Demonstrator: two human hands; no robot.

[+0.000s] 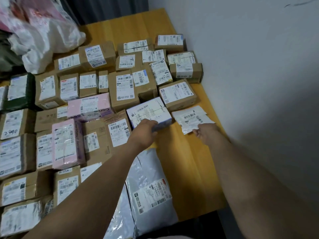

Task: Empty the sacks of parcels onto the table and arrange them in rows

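On the wooden counter (186, 163), which is set into a corner against a white wall (250, 75), labelled parcels cover most of the surface.

White plastic sacks (43, 38) lie crumpled at the far left corner, partly on the counter.

Brown cardboard parcels (123, 87) stand in rough rows, labels up. The rows run from the far end to the near edge, and the boxes touch or sit just beside one another.

A grey mailer bag (150, 188) lies flat at the near edge, partly under the left forearm.

A dark green parcel (29, 91) sits at the left side.

Two pink boxes (67, 144) lie among the brown ones, left of centre.

A white box (148, 110) with a purple side sits at the right end of a middle row, against the brown boxes behind it. Whether it rests fully on the counter cannot be told.

A flat white pouch (191, 118) lies just right of it, near the counter's right edge.

The left hand (146, 128) grips the near edge of the white box, fingers curled round it.

The right hand (203, 132) pinches the pouch's near corner.
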